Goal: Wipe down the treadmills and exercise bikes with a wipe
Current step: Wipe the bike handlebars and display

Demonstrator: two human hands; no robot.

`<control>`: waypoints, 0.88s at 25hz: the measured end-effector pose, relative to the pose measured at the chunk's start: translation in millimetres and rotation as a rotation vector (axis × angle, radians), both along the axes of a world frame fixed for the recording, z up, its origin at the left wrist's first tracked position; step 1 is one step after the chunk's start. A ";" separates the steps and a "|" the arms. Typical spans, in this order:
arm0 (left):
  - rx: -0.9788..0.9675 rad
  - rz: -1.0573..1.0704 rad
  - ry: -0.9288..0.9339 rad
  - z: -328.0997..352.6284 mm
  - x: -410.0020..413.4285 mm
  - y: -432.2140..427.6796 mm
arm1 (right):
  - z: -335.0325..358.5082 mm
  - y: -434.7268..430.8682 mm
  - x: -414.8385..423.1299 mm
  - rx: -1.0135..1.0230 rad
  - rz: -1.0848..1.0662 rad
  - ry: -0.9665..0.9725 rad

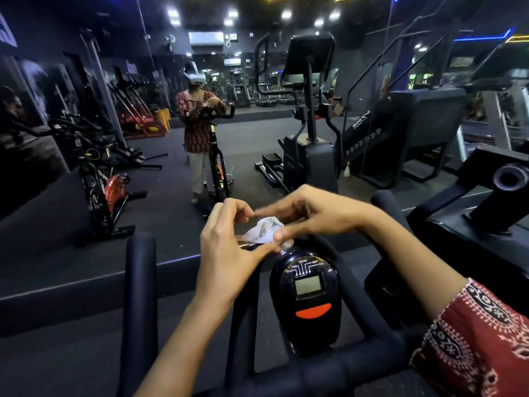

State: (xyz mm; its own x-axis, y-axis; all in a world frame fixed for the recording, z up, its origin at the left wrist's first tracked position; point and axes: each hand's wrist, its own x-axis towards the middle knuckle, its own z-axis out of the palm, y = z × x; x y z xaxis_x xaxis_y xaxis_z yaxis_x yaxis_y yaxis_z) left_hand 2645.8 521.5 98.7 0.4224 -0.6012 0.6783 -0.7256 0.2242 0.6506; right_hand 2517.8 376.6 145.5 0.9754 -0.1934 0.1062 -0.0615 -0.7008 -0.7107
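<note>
Holding one small white wipe (264, 230) between them, the left hand (229, 253) and the right hand (312, 216) are close together in the air. Each hand pinches the wipe with its thumb and fingers. The wipe is all bunched up. It runs from low on the left to high on the right, but it is too crumpled to tell which end is which. It hangs just above the top of the bike's little black console (307, 296), and I cannot tell if its bottom corner touches it.

The console is shaped like an egg. Its long way runs from near the person to far from the person, and its face looks up. It has one small grey screen (308, 285) and one red button (313, 310) below the screen. Black handlebars (140, 282) curve around it, with one bar going up on the left.

The right arm has a red patterned sleeve (481, 333).

Ahead, a person (197, 133) with a white headset stands at a second bike (216, 167), both hands up. A third bike, red and black (106, 193), stands to the left. One tall black stepping machine (309, 144) stands on the right.
</note>
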 end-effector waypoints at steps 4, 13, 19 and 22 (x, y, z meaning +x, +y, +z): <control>0.243 0.000 0.044 -0.3 21.6 11.5 | -7.5 -3.5 3.9 -0.147 -0.017 -0.072; 0.290 -0.008 0.205 -1.8 12.0 6.5 | -13.4 2.8 6.6 -0.266 -0.037 -0.021; 0.308 -0.023 0.171 -0.9 7.2 -3.6 | -13.4 -27.1 -46.9 -0.243 -0.237 0.002; 0.304 -0.065 0.130 1.1 5.7 -9.6 | -20.0 -4.5 -17.7 -0.314 -0.263 -0.088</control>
